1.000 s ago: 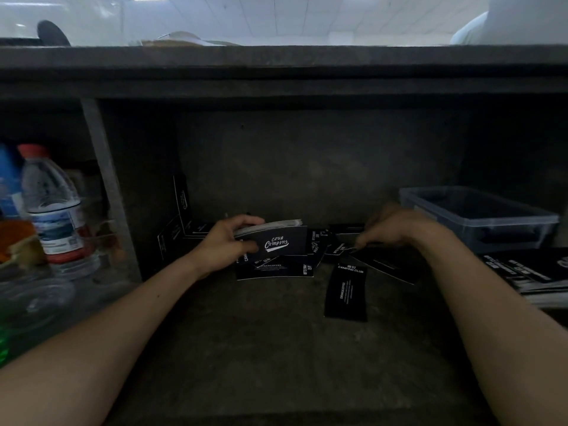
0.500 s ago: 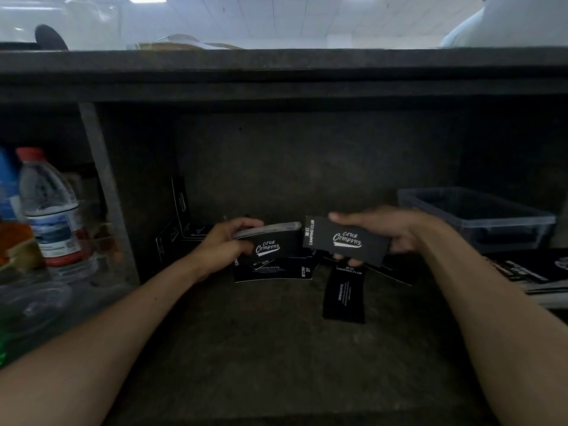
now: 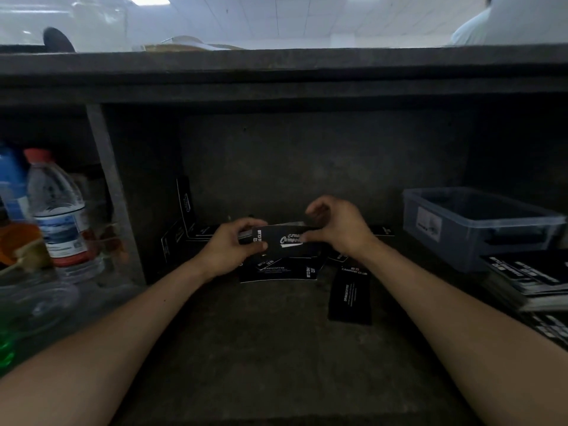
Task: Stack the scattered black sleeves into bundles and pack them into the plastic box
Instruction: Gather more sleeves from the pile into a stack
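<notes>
Fingers of your left hand (image 3: 229,249) are curled round the left end of the bundle of sleeves (image 3: 282,238), thumb on the near face and fingertips over the top edge. Your right hand (image 3: 338,229) holds the other end: its thumb lies on the white logo, the forefinger is curled above the top edge, and the remaining fingers are hidden behind the bundle.

The bundle stands on edge between the two hands. Its long axis runs from one hand to the other, its printed face is turned toward you, and the logo reads upright.

Directly beneath both hands, loose sleeves (image 3: 278,272) lie flat and overlapping on the shelf (image 3: 246,348), mostly with their length running left to right. Below your right wrist, nearer to you, a single sleeve (image 3: 350,295) lies flat with its long axis pointing away from you toward that hand.

Out past your left hand, a few sleeves lean upright (image 3: 184,204) against the side wall. Well beyond them stands a water bottle (image 3: 58,210).

Out past your right hand sits the plastic box (image 3: 479,229), well apart from the bundle. Nearer you than the box, off your right forearm, lies a flat stack of sleeves (image 3: 528,281).
</notes>
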`<action>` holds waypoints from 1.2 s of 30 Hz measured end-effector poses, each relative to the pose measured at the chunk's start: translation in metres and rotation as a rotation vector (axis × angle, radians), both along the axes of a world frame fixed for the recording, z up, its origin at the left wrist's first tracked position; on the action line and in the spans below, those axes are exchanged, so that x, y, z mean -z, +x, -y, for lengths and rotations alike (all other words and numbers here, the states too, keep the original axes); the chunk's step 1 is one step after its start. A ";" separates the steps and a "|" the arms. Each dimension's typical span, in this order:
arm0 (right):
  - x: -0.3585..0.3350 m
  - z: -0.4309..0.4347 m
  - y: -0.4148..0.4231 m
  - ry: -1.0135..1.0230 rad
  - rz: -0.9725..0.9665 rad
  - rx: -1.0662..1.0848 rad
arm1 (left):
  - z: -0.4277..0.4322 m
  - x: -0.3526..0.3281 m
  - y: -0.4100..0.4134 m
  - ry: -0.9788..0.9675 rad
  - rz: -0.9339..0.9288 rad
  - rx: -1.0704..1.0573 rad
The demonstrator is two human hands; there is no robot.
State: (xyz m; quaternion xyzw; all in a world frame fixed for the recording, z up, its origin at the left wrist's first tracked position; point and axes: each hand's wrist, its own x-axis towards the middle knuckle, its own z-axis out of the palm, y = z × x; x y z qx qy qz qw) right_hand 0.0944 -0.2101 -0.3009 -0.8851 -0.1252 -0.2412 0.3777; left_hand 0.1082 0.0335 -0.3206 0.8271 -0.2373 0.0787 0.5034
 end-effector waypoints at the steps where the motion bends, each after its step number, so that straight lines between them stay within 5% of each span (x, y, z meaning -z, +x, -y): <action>1: -0.001 0.010 0.004 0.017 0.023 0.068 | 0.000 -0.001 0.001 -0.024 -0.016 -0.023; 3: -0.001 0.034 0.008 -0.098 -0.005 0.180 | -0.001 -0.003 0.005 -0.069 -0.057 -0.086; 7: 0.006 0.054 -0.008 -0.396 -0.461 0.063 | -0.005 -0.001 0.010 -0.021 -0.063 -0.104; 11: -0.005 0.054 -0.014 -0.403 -0.455 0.185 | -0.003 0.001 0.009 -0.013 -0.035 -0.109; 19: -0.014 0.045 -0.021 -0.235 -0.588 0.284 | -0.002 0.001 0.009 -0.015 -0.020 -0.124; 26: -0.001 0.045 -0.012 0.271 -0.578 0.336 | -0.003 0.001 0.010 -0.009 -0.023 -0.124; 36: -0.012 0.044 -0.017 0.627 -0.367 0.214 | -0.008 -0.001 0.012 0.000 -0.043 -0.072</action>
